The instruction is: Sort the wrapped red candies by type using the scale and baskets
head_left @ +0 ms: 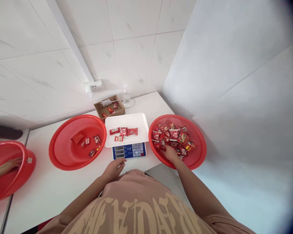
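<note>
My right hand (170, 153) reaches into the right red plastic basket (202, 147), fingers bent and closed on a small wrapped candy (163, 142) near the inner left side. Many red candy packets (174, 134) fill this basket, and they partly hide my fingertips. My left hand (115, 168) is by the front edge of the digital scale (129, 151), loosely curled with thumb and fingers apart, holding nothing. On the scale's white tray (136, 120) lie several red candy packets (123, 131).
The left red basket (56, 143) holds several packets. Behind the tray stand a cardboard box (120, 112) with packets and a clear glass (126, 97). At far left, another person's hand (9, 166) is inside a tilted red basket (26, 177). A wall bounds the right side.
</note>
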Tool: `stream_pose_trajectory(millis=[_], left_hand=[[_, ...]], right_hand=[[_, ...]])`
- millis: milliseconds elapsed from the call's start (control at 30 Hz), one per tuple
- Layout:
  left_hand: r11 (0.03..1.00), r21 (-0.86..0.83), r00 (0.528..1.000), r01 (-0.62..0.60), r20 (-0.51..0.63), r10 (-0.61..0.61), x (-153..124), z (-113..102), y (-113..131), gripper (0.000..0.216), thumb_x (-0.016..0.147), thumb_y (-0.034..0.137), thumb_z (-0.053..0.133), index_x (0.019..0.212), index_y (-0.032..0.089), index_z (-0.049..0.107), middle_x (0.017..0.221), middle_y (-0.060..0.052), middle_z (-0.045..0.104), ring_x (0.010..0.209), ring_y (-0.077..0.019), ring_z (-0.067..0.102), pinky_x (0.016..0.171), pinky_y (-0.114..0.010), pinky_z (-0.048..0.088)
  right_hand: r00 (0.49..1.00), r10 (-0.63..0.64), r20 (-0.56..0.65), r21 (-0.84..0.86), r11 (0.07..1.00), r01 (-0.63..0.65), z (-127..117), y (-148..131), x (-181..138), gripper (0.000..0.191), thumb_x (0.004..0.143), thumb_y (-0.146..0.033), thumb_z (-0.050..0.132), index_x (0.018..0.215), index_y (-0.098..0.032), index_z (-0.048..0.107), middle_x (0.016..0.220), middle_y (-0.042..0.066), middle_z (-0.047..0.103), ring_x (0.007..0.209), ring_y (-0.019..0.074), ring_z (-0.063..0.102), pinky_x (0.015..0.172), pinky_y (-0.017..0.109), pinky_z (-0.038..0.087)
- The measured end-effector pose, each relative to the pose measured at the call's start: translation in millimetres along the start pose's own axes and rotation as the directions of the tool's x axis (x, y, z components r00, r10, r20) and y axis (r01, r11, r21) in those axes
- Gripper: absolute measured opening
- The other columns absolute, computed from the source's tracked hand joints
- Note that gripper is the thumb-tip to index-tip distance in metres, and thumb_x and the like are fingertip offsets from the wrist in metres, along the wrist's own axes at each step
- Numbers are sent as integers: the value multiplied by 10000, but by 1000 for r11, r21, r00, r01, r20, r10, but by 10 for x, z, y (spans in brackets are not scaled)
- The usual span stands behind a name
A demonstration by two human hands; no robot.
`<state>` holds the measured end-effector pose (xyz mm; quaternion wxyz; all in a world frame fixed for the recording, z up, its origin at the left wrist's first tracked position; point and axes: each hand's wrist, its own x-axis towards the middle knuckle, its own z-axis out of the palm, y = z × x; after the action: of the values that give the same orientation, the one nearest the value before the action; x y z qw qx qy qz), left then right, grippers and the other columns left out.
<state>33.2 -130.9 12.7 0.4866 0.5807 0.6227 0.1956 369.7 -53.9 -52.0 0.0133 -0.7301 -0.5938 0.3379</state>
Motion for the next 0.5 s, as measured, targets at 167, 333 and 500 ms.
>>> stream_pose_trajectory(millis=[167,333,500], left_hand=[[1000,12,1000,-15,12,15,27,28,-45,191,714,314,599,880,276,688,860,-31,701,755,-196,604,719,-298,449],[998,44,998,-38,43,36,47,59,-40,201,730,308,582,901,274,683,851,-30,695,776,-199,613,735,-298,449],[993,101,997,-54,66,48,48,41,-28,217,767,296,538,939,268,668,867,-36,690,789,-200,620,730,-298,449]], right_hand=[[999,18,36,108,994,-22,-91,34,-15,185,794,-208,555,960,-168,626,882,43,691,767,174,629,689,248,437],[996,-27,82,177,984,12,-13,-12,-38,384,749,-227,642,1122,-150,588,1038,95,678,944,220,626,834,298,441],[997,-47,64,281,959,27,30,11,1,283,763,-189,609,1041,-138,620,1041,96,678,925,207,631,842,299,451]])
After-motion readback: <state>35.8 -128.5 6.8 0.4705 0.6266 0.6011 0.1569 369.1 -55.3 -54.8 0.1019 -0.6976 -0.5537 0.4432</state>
